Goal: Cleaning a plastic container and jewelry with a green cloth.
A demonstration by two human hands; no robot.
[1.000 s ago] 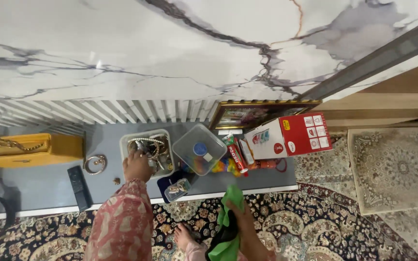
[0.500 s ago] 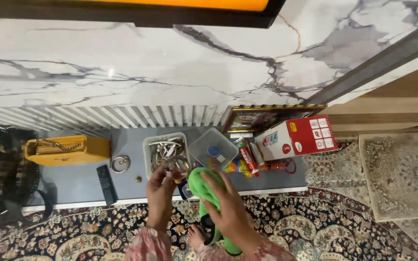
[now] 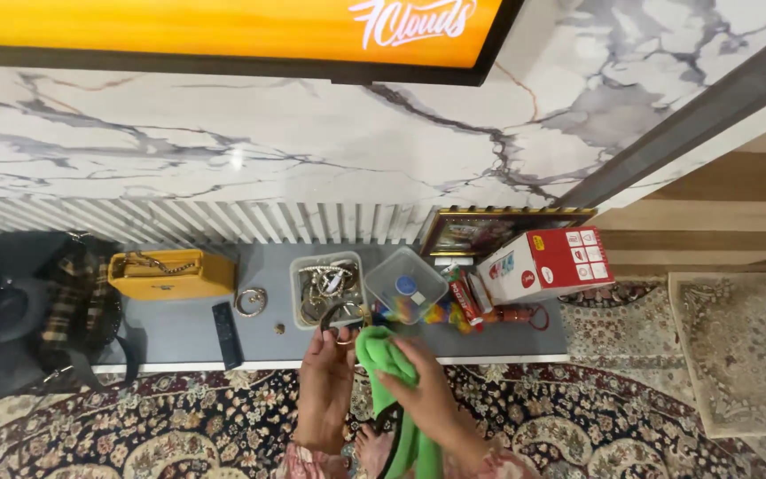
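Observation:
My left hand [image 3: 326,377] holds up a metal bangle [image 3: 340,320] by its lower edge, just in front of the low grey shelf [image 3: 179,333]. My right hand [image 3: 423,395] grips a green cloth [image 3: 381,355], which hangs down toward my feet and touches the bangle's right side. Right behind the bangle sits a clear tray of jewellery [image 3: 325,286] with more bangles and chains in it.
On the shelf lie a yellow handbag [image 3: 170,274], a black remote [image 3: 226,335], a loose ring-shaped bangle [image 3: 251,302], a clear lidded box [image 3: 405,286], a red carton [image 3: 544,263] and a framed picture [image 3: 489,232]. A patterned carpet [image 3: 596,417] covers the floor; bags [image 3: 64,302] stand at left.
My left hand has lifted a bangle out of the jewellery tray and drawn it back. My right hand has brought the green cloth up against it. The view has tilted upward.

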